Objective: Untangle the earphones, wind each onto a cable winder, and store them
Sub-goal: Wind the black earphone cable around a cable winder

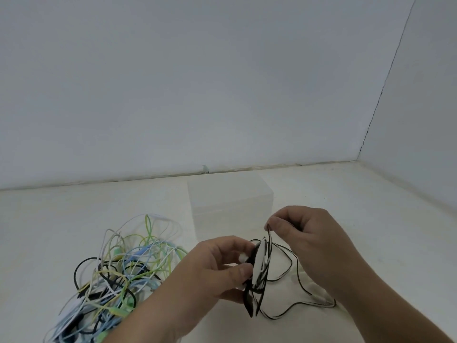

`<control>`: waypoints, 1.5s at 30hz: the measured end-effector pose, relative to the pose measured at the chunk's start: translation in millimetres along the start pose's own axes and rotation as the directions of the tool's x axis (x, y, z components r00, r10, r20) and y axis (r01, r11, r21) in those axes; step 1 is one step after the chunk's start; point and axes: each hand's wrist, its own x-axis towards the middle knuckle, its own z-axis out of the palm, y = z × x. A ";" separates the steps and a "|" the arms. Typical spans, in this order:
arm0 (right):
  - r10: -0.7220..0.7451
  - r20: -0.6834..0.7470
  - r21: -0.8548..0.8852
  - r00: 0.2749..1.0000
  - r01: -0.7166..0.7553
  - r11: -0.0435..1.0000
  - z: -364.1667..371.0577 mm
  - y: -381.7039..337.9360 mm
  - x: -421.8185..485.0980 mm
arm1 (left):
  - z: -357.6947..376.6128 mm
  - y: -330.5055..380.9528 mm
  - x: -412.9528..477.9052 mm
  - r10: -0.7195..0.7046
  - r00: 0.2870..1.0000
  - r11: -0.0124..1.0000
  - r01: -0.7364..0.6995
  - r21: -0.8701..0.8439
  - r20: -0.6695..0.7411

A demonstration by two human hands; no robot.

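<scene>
Left hand (217,266): lower centre of the frame, fingers curled, thumb and forefinger pinching the near edge of the cable winder.
Right hand (314,241): just right of centre, slightly higher than the left, fingertips closed in a narrow pinch on a strand of the black earphone cable above the winder.
Cable winder (261,261): white, oval, held edge-on between the two hands, off the surface, with several black turns already across it.
Black earphone cable (294,266): running from the right hand's pinch down to the winder, the loose rest in slack loops on the surface below and right of the hands, under the right wrist; far end pale and too blurred to name.
Tangle of earphones (118,276): lower left of the frame, a heap of white, green, pale blue and black cords, apart from the winder.
Storage box (230,201): translucent, lidded, centre of the frame, behind the hands.
Surface (371,219): off-white, meeting pale walls (197,82) at the back and the right.
</scene>
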 end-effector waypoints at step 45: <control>-0.062 0.178 -0.021 0.982 0.067 0.998 0.3 -1.1 -5.0 | -6.0 -5.1 4.6 0.103 0.977 0.979 -0.066 0.193 -0.189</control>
